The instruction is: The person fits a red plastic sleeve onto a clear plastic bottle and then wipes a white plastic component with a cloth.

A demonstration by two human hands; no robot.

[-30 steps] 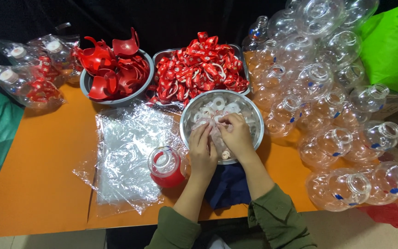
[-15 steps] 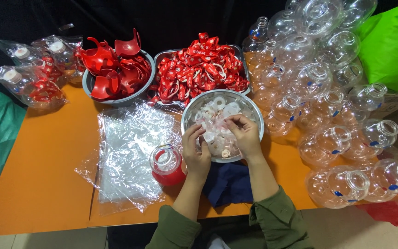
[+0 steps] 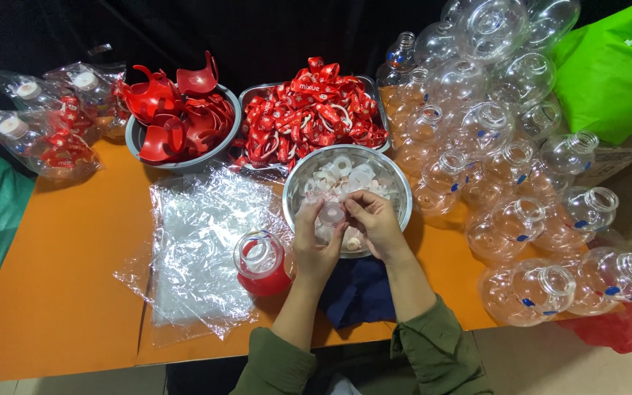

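A round steel bowl [image 3: 396, 192] with a shiny, dented-looking rim is sitting on the orange table [image 3: 53, 292], heaped with small white and translucent plastic rings and caps. Over its near edge, the left hand [image 3: 316, 238] and the right hand [image 3: 374, 223] are meeting: both are curling their fingers around one small translucent plastic cap [image 3: 332, 213], pinching it between fingertips from either side, just above the pile. Just left of the left hand, a clear round bottle with a red base [image 3: 261, 262] is standing upright, its open neck facing up, on a crinkled sheet of clear plastic film [image 3: 199, 249]. Beyond it, a grey bowl [image 3: 221, 150] is holding glossy red curved plastic pieces, and a metal tray [image 3: 246, 99] is brimming with red printed strap loops. To the right, a heap of clear globe-shaped plastic bottles [image 3: 491, 132] is lying on its sides. A dark blue cloth [image 3: 360, 289] is lying under the wrists.
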